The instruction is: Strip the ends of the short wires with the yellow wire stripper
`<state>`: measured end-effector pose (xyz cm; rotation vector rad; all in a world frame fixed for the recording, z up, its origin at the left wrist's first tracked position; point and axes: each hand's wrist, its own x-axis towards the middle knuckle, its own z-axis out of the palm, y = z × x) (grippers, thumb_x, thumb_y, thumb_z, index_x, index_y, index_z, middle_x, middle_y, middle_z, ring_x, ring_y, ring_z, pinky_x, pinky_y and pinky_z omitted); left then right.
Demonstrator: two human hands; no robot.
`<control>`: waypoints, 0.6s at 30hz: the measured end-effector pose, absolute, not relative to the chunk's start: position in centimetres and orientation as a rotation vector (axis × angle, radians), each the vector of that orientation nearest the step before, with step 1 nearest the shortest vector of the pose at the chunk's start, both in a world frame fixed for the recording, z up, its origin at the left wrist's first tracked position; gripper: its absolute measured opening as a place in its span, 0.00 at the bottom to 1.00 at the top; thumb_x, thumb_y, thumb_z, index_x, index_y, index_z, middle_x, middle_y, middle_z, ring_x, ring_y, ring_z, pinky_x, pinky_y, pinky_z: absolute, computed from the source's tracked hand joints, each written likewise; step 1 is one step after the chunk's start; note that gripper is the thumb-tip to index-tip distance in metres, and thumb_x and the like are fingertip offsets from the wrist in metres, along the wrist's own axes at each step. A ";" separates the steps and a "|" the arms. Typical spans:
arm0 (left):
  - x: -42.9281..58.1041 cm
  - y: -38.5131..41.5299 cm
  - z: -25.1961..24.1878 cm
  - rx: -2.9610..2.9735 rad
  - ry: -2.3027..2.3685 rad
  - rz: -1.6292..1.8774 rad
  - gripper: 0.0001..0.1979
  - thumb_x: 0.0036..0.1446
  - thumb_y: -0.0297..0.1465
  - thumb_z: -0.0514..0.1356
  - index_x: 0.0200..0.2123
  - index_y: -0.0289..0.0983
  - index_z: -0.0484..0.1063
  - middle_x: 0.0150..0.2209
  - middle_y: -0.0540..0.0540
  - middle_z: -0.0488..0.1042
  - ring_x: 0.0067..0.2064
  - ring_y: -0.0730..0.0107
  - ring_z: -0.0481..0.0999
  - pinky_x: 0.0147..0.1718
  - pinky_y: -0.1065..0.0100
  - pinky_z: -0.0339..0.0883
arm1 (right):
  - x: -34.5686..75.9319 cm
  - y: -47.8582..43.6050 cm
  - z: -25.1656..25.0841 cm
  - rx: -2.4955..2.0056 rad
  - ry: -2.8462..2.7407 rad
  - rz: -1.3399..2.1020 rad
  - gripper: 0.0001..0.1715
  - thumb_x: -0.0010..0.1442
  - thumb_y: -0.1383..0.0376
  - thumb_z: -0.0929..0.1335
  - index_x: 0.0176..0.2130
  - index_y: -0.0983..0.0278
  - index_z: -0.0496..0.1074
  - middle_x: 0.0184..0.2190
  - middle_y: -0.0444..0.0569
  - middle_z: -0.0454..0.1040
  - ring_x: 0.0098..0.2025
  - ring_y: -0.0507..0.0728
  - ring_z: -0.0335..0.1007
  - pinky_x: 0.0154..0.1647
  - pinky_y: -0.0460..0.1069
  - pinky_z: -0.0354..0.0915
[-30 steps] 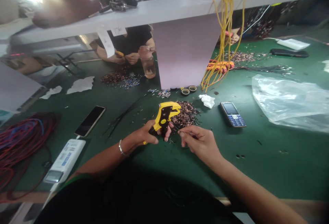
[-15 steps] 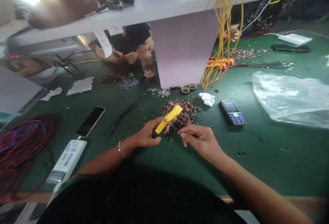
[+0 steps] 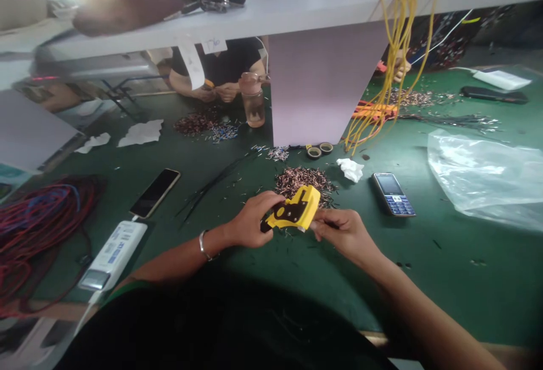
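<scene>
My left hand (image 3: 253,220) is closed round the handle of a yellow and black wire stripper (image 3: 294,210), its broad head turned to the right. Close against that head, my right hand (image 3: 343,229) is pinched; whatever lies between its fingertips is too small and too hidden to name. Just beyond the tool spreads a pile of short copper-coloured wire pieces (image 3: 303,179) on the green table (image 3: 271,296). Thin black wires (image 3: 212,184) lie to the left of the pile.
At the left are a phone (image 3: 156,193), a white power bank (image 3: 113,256) and coiled red wires (image 3: 38,240). A keypad phone (image 3: 393,194), crumpled tissue (image 3: 350,170) and plastic bag (image 3: 487,177) lie right. Yellow wires (image 3: 401,13) hang from the shelf; co-workers' hands (image 3: 227,91) show behind.
The wire stripper has turned from edge-on to show its side, and its head now meets my right fingertips. The whole view has shifted slightly.
</scene>
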<state>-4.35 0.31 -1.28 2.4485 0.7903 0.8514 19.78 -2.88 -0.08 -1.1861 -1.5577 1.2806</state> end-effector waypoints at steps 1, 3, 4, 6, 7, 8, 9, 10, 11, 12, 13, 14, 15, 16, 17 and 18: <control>-4.3 0.3 -1.3 2.445 0.794 0.848 0.33 0.43 0.26 0.55 0.56 0.37 0.59 0.44 0.38 0.71 0.43 0.56 0.72 0.42 0.55 0.69 | 19.8 -2.9 -0.1 -1.191 -1.560 1.274 0.12 0.51 0.60 0.69 0.29 0.64 0.82 0.15 0.45 0.72 0.19 0.52 0.65 0.22 0.48 0.62; -4.3 0.2 -1.2 2.432 0.806 0.837 0.32 0.43 0.25 0.56 0.56 0.37 0.60 0.44 0.39 0.71 0.42 0.56 0.71 0.41 0.55 0.68 | 19.7 -2.8 -0.2 -1.196 -1.563 1.261 0.12 0.51 0.60 0.69 0.28 0.64 0.81 0.15 0.45 0.72 0.18 0.52 0.65 0.21 0.48 0.62; -4.2 0.2 -1.2 2.427 0.815 0.830 0.32 0.42 0.25 0.56 0.55 0.37 0.60 0.43 0.39 0.71 0.42 0.56 0.71 0.41 0.55 0.68 | 19.7 -2.8 -0.3 -1.197 -1.564 1.256 0.11 0.51 0.60 0.70 0.27 0.64 0.81 0.15 0.45 0.72 0.18 0.52 0.64 0.21 0.48 0.61; -4.2 0.2 -1.3 2.417 0.826 0.817 0.32 0.42 0.25 0.56 0.55 0.36 0.61 0.43 0.39 0.71 0.41 0.57 0.71 0.41 0.56 0.68 | 19.7 -2.8 -0.4 -1.195 -1.558 1.254 0.11 0.51 0.60 0.70 0.27 0.64 0.81 0.14 0.45 0.71 0.18 0.52 0.64 0.21 0.48 0.61; -4.3 0.3 -1.3 2.403 0.831 0.807 0.31 0.42 0.25 0.56 0.54 0.36 0.61 0.42 0.39 0.71 0.41 0.57 0.71 0.40 0.57 0.68 | 19.7 -2.7 -0.4 -1.193 -1.551 1.256 0.11 0.51 0.60 0.70 0.27 0.64 0.81 0.14 0.45 0.71 0.18 0.52 0.64 0.21 0.48 0.61; -4.3 0.3 -1.4 2.382 0.834 0.794 0.31 0.42 0.25 0.56 0.54 0.35 0.61 0.42 0.40 0.71 0.40 0.58 0.71 0.40 0.58 0.68 | 19.7 -2.8 -0.4 -1.192 -1.541 1.260 0.12 0.51 0.60 0.70 0.28 0.64 0.81 0.15 0.45 0.71 0.18 0.52 0.63 0.21 0.48 0.61; -4.3 0.3 -1.5 2.354 0.842 0.782 0.30 0.42 0.25 0.56 0.54 0.35 0.62 0.42 0.40 0.71 0.40 0.59 0.71 0.40 0.59 0.68 | 19.7 -2.8 -0.3 -1.194 -1.528 1.264 0.12 0.51 0.59 0.70 0.29 0.65 0.81 0.15 0.45 0.72 0.18 0.52 0.63 0.21 0.48 0.61; -4.3 0.4 -1.5 2.323 0.854 0.771 0.30 0.42 0.25 0.56 0.53 0.35 0.62 0.42 0.40 0.71 0.40 0.59 0.72 0.39 0.60 0.68 | 19.7 -2.8 -0.3 -1.197 -1.518 1.270 0.12 0.51 0.59 0.71 0.30 0.65 0.81 0.16 0.45 0.72 0.18 0.52 0.63 0.20 0.48 0.61; -4.3 0.4 -1.6 2.293 0.868 0.758 0.30 0.42 0.25 0.56 0.53 0.35 0.62 0.42 0.41 0.72 0.40 0.60 0.72 0.39 0.60 0.68 | 19.7 -2.8 -0.2 -1.203 -1.512 1.276 0.12 0.51 0.59 0.71 0.30 0.65 0.82 0.16 0.45 0.72 0.18 0.51 0.63 0.20 0.48 0.61; -4.3 0.5 -1.7 2.268 0.882 0.746 0.30 0.42 0.25 0.56 0.53 0.35 0.62 0.43 0.41 0.72 0.40 0.60 0.72 0.40 0.61 0.68 | 19.7 -2.9 -0.1 -1.212 -1.510 1.282 0.12 0.51 0.59 0.71 0.30 0.65 0.82 0.16 0.45 0.72 0.18 0.51 0.63 0.20 0.48 0.61; -4.3 0.5 -1.7 2.248 0.896 0.734 0.29 0.42 0.25 0.56 0.52 0.35 0.62 0.43 0.41 0.72 0.40 0.61 0.73 0.40 0.62 0.68 | 19.6 -2.9 0.0 -1.221 -1.510 1.287 0.12 0.51 0.59 0.71 0.30 0.65 0.82 0.16 0.45 0.72 0.18 0.51 0.63 0.20 0.48 0.61; -4.3 0.5 -1.7 2.231 0.908 0.723 0.29 0.42 0.25 0.55 0.52 0.35 0.63 0.43 0.41 0.72 0.40 0.61 0.72 0.40 0.62 0.68 | 19.6 -2.9 0.1 -1.229 -1.512 1.293 0.12 0.51 0.59 0.71 0.30 0.65 0.82 0.16 0.45 0.72 0.18 0.51 0.63 0.20 0.47 0.61; -4.3 0.5 -1.6 2.211 0.913 0.711 0.28 0.42 0.25 0.55 0.51 0.35 0.63 0.42 0.41 0.72 0.39 0.61 0.72 0.40 0.62 0.68 | 19.6 -2.9 0.1 -1.236 -1.511 1.297 0.13 0.51 0.59 0.71 0.30 0.65 0.82 0.16 0.45 0.71 0.18 0.51 0.63 0.20 0.47 0.61; -4.3 0.5 -1.6 2.186 0.909 0.695 0.27 0.41 0.25 0.55 0.49 0.35 0.64 0.41 0.42 0.72 0.39 0.62 0.72 0.40 0.62 0.68 | 19.6 -2.9 0.2 -1.242 -1.507 1.301 0.13 0.51 0.59 0.71 0.30 0.65 0.82 0.16 0.45 0.71 0.18 0.51 0.63 0.20 0.47 0.61; -4.3 0.6 -1.5 2.152 0.897 0.677 0.26 0.41 0.25 0.55 0.48 0.34 0.65 0.39 0.43 0.72 0.38 0.63 0.72 0.40 0.62 0.68 | 19.6 -2.9 0.2 -1.246 -1.500 1.302 0.13 0.51 0.59 0.71 0.30 0.65 0.82 0.16 0.45 0.70 0.18 0.50 0.62 0.20 0.47 0.60; -4.2 0.6 -1.3 2.107 0.878 0.659 0.24 0.41 0.25 0.55 0.46 0.34 0.65 0.37 0.44 0.72 0.38 0.64 0.71 0.40 0.62 0.68 | 19.6 -2.9 0.2 -1.249 -1.492 1.302 0.13 0.51 0.59 0.71 0.30 0.65 0.82 0.17 0.45 0.70 0.18 0.50 0.62 0.20 0.47 0.59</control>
